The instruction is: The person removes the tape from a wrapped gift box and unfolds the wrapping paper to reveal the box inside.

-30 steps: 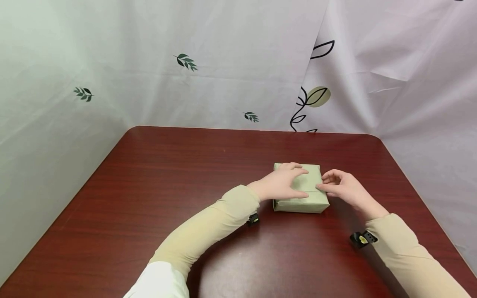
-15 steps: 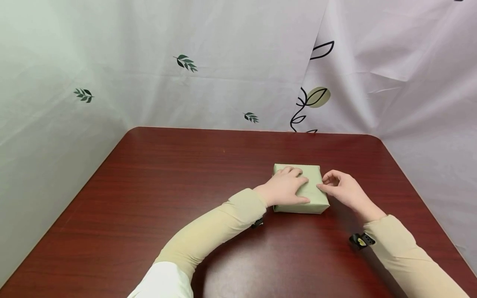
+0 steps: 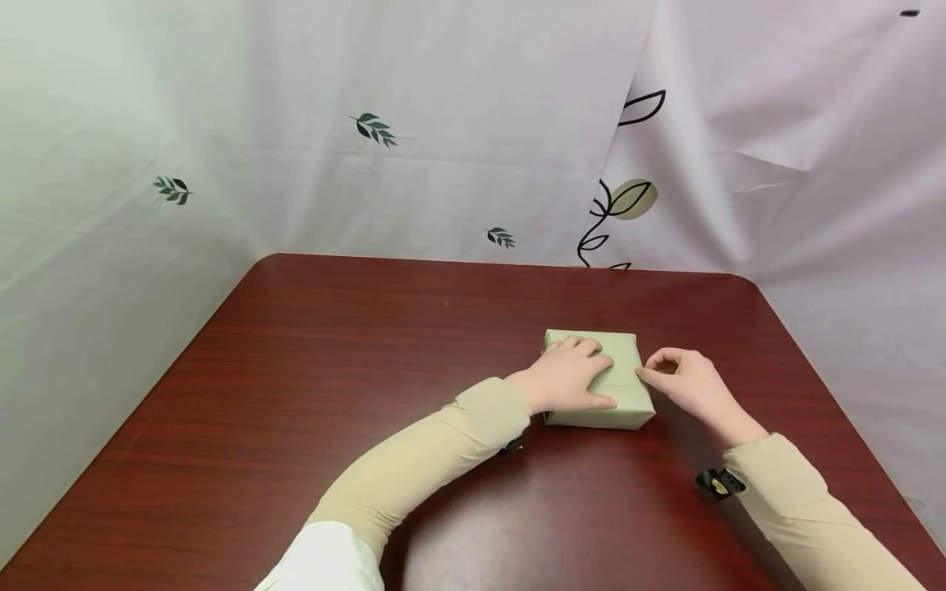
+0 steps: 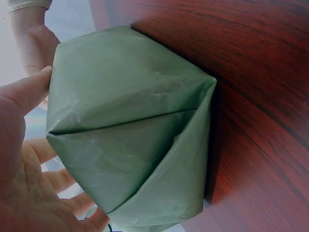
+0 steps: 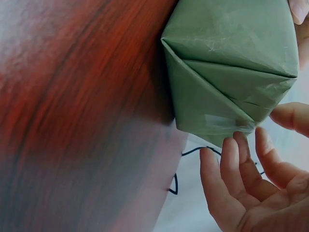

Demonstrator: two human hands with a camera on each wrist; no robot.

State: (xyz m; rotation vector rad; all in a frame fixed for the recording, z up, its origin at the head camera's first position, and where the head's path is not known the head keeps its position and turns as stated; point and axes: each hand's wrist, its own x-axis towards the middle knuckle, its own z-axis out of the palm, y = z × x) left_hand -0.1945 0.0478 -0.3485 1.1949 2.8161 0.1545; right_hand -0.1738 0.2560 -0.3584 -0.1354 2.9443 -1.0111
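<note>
A box wrapped in pale green paper (image 3: 623, 373) sits on the table, right of centre. Over its top lies my left hand (image 3: 563, 379), fingers spread across the paper. My right hand (image 3: 689, 384) is at the box's right edge, thumb tip at the upper edge and fingers loosely bent. In the right wrist view, its fingertips (image 5: 231, 145) are right by the folded end flap (image 5: 207, 94), where a strip of clear tape (image 5: 224, 122) shows. The left wrist view shows the other end's triangular fold (image 4: 176, 179), lying against the paper.
The dark red wooden table (image 3: 355, 345) has rounded far corners. White curtains (image 3: 458, 98) with leaf prints hang behind it and along both sides. Black wrist cameras (image 3: 715, 484) sit under the sleeves.
My left hand has come down flatter onto the box top and slightly toward me. The right hand's fingers have drawn a little away from the right edge. The box stays in place.
</note>
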